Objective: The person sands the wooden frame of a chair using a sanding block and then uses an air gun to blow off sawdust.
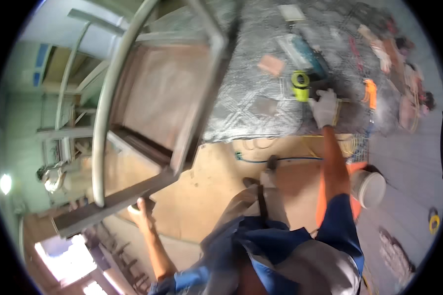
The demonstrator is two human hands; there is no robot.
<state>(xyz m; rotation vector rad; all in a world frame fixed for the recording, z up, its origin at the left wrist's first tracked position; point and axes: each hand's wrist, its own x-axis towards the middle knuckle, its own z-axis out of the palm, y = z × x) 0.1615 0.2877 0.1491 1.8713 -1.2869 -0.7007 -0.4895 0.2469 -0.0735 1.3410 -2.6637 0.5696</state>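
Observation:
A weathered grey wooden chair (194, 123) with a brown seat panel (165, 93) stands tilted in front of me at the left. My left hand (142, 211) is at its lower rail, fingers closed round a dark part of it; the grip is partly hidden. My right hand (325, 109), in a pale glove, reaches over a cloth-covered table. Its blurred fingers are beside a lime-green and black tool (300, 86), whose exact kind I cannot make out. Whether they touch it is unclear. A teal and silver object (307, 54) lies just beyond.
The patterned grey cloth (246, 115) also bears a salmon-coloured block (270, 65), a white piece (291, 12) and an orange object (369, 93). A white bucket (370, 189) stands at the right. A blue hose (280, 159) crosses the floor by my feet. More wooden frames (66, 88) stand far left.

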